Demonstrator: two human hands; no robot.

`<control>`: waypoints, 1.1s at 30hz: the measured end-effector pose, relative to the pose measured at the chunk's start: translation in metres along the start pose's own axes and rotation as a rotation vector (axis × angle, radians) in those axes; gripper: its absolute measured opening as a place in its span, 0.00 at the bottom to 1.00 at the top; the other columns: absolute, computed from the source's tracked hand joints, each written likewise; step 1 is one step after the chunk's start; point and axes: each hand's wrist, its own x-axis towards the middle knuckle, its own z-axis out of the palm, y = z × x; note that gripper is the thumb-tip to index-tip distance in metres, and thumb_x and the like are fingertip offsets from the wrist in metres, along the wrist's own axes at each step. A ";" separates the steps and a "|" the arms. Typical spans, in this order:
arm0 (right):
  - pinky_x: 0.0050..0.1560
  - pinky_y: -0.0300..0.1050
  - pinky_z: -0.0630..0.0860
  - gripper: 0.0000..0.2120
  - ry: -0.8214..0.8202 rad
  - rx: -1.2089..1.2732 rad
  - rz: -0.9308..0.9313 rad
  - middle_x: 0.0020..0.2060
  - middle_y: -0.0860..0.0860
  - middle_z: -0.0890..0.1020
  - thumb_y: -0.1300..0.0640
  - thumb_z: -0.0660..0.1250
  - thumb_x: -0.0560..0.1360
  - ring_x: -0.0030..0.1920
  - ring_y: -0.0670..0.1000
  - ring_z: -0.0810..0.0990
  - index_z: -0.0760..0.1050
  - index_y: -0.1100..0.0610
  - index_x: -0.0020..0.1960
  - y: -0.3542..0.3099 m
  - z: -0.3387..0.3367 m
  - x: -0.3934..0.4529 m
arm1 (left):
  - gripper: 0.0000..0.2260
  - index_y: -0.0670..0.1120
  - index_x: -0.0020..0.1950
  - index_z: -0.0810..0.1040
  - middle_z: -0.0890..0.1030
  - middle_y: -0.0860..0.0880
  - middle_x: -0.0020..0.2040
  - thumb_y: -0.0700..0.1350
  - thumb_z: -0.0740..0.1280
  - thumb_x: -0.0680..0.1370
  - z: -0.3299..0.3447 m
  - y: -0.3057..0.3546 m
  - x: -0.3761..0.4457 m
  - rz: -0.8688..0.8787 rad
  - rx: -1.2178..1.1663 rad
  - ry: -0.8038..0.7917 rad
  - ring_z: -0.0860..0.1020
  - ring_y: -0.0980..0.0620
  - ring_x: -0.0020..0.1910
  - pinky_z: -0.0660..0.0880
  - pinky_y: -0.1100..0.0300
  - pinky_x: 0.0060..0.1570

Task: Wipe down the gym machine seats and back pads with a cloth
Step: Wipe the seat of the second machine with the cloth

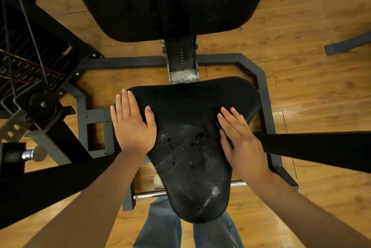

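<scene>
Standing close against the narrow near end of the black seat (190, 147), a person in blue jeans (160, 225) leans over it with both arms out. The seat's near half is scuffed and streaked with whitish marks and has small holes in its cover. The left hand (131, 125) lies flat on the seat's left edge, fingers straight and held together, thumb spread out onto the pad, holding nothing. The right hand (239, 139) presses flat near the seat's right edge, fingers straight and slightly apart, on a dark cloth (216, 112) that shows only as a small fold past the fingertips and under the palm. A chrome bar (148, 194) crosses beneath the seat's near end. Beyond the seat's far edge a numbered adjustment post (181, 57) rises to the large black back pad (170, 1). A grey steel frame (263, 79) rings the seat on the wooden floor (313, 91), and the weight stack (26, 67) stands at far left.
</scene>
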 end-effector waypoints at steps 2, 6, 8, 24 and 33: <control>0.70 0.55 0.68 0.17 0.009 -0.023 -0.039 0.67 0.55 0.75 0.58 0.59 0.80 0.71 0.56 0.70 0.75 0.61 0.66 0.010 0.004 0.021 | 0.31 0.43 0.80 0.48 0.49 0.46 0.81 0.57 0.43 0.81 0.000 0.001 0.000 0.000 0.005 -0.005 0.44 0.50 0.79 0.38 0.54 0.76; 0.65 0.54 0.72 0.16 0.020 -0.036 0.110 0.68 0.55 0.75 0.62 0.63 0.79 0.72 0.57 0.69 0.76 0.62 0.65 0.022 0.014 0.087 | 0.31 0.43 0.80 0.47 0.48 0.47 0.81 0.58 0.43 0.81 -0.001 0.001 -0.001 -0.001 0.004 -0.012 0.44 0.50 0.79 0.38 0.55 0.76; 0.66 0.53 0.71 0.16 0.029 -0.022 0.195 0.68 0.55 0.74 0.63 0.63 0.79 0.72 0.56 0.68 0.75 0.61 0.66 0.020 0.017 0.105 | 0.31 0.44 0.80 0.47 0.48 0.47 0.81 0.58 0.43 0.81 -0.001 0.001 -0.001 -0.004 0.003 -0.014 0.43 0.50 0.79 0.37 0.55 0.76; 0.70 0.49 0.67 0.17 0.011 -0.060 -0.138 0.65 0.54 0.77 0.57 0.59 0.79 0.69 0.54 0.72 0.77 0.61 0.64 0.004 0.019 0.055 | 0.31 0.43 0.80 0.47 0.48 0.47 0.81 0.58 0.43 0.81 -0.002 0.001 -0.001 -0.003 -0.008 -0.016 0.44 0.50 0.79 0.38 0.54 0.77; 0.73 0.49 0.65 0.19 -0.038 0.036 -0.090 0.67 0.54 0.76 0.59 0.62 0.79 0.70 0.52 0.71 0.73 0.60 0.68 -0.011 0.013 0.042 | 0.30 0.42 0.80 0.49 0.50 0.46 0.81 0.57 0.45 0.81 -0.001 0.002 0.000 0.010 -0.022 0.000 0.45 0.49 0.80 0.39 0.53 0.77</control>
